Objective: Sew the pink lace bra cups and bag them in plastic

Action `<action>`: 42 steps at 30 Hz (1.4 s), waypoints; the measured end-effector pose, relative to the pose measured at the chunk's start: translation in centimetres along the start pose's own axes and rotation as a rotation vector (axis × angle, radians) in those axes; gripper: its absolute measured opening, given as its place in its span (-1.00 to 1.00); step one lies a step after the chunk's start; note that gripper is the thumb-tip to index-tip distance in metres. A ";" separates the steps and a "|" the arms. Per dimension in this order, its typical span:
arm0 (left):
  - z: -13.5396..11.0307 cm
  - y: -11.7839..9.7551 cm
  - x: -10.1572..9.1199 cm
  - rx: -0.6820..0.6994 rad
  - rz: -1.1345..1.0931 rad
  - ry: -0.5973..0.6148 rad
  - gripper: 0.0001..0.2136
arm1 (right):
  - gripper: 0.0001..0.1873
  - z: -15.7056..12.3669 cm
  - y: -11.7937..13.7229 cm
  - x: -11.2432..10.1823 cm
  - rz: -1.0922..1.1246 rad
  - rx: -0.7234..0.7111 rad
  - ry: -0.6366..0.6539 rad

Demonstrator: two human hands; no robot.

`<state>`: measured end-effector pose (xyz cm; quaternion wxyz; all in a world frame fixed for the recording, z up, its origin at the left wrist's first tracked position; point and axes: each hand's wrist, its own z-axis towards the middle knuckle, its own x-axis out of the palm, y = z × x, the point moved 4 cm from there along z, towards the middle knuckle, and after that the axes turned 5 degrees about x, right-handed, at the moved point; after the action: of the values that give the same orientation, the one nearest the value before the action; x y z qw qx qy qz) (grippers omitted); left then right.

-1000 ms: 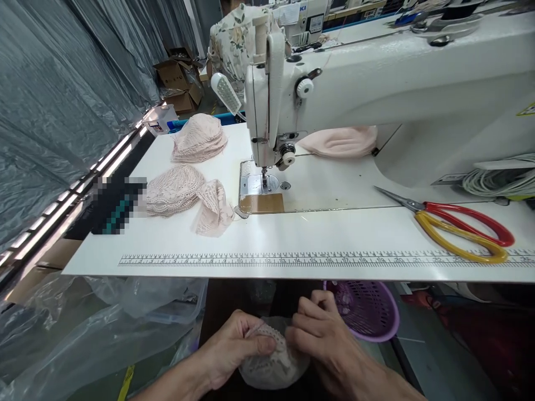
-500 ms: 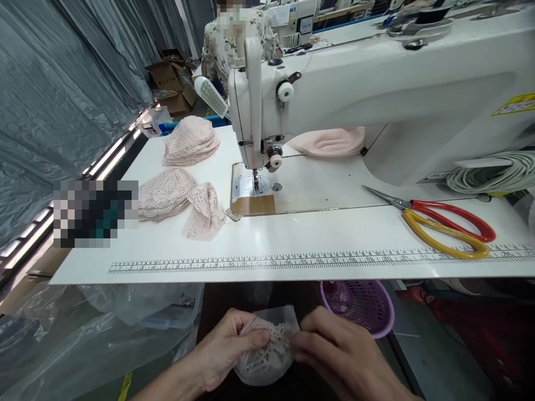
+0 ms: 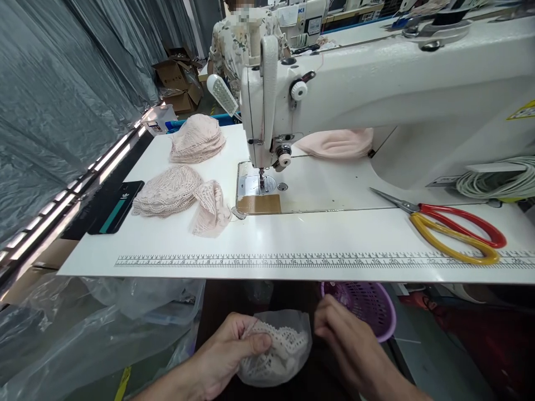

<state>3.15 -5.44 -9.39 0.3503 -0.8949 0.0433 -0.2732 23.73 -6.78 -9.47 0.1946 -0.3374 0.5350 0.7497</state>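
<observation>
Below the table's front edge, my left hand (image 3: 228, 356) is closed on a pale pink lace piece (image 3: 281, 348), thumb pressing its scalloped edge. My right hand (image 3: 346, 345) hovers just right of the lace, fingers curled together, touching nothing I can see. On the white table (image 3: 317, 234) stands a white sewing machine (image 3: 376, 94), its needle (image 3: 262, 177) over a metal plate. Two piles of pink lace pieces (image 3: 178, 189) (image 3: 196, 139) lie left of the needle.
Red-and-yellow scissors (image 3: 455, 228) lie at the table's right. A dark phone (image 3: 112, 206) rests at the left edge. A purple basket (image 3: 363, 306) sits under the table, clear plastic bags (image 3: 104, 334) at lower left. A person in a floral top (image 3: 234, 39) works behind the machine.
My right hand has let go of the lace and drawn off to the right. The left hand keeps its hold and the lace has spread wider.
</observation>
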 end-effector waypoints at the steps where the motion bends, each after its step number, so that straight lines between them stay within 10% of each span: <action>1: 0.0 -0.1 -0.2 0.003 0.014 -0.003 -0.69 | -0.76 -0.8 -1.5 -0.4 -0.085 0.035 0.002; 5: 0.1 -0.2 -0.6 -0.010 0.024 0.012 -0.69 | -0.71 -2.5 -3.3 -2.2 -0.285 0.062 -0.057; 15: 0.1 -0.4 1.0 -0.017 -0.055 0.020 -0.65 | -0.76 2.8 6.9 0.4 0.057 -0.191 0.010; 24: 0.1 -0.6 -1.3 -0.011 0.000 -0.010 -0.66 | -0.72 -3.5 -5.2 -1.6 -0.427 -0.043 0.028; 27: 0.3 -0.7 -1.3 -0.018 0.028 0.075 -0.67 | -0.71 -4.4 -5.5 -2.9 -0.450 0.014 0.032; 33: -0.2 -1.7 -0.4 -0.034 0.213 0.197 -0.68 | -0.21 2.0 1.9 0.0 0.374 0.233 0.550; 37: -1.0 -2.6 -0.8 -0.016 0.285 0.216 -0.64 | -0.58 4.4 3.0 2.6 0.820 0.436 0.829; 42: -1.6 -2.2 -3.2 -0.001 0.334 0.163 -0.57 | -0.63 4.2 2.2 3.8 1.055 0.518 0.848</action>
<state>-0.62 -3.88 -8.51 0.3857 -0.8502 0.2195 -0.2831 18.42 -3.89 -9.88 -0.3437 -0.2391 0.8164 0.3978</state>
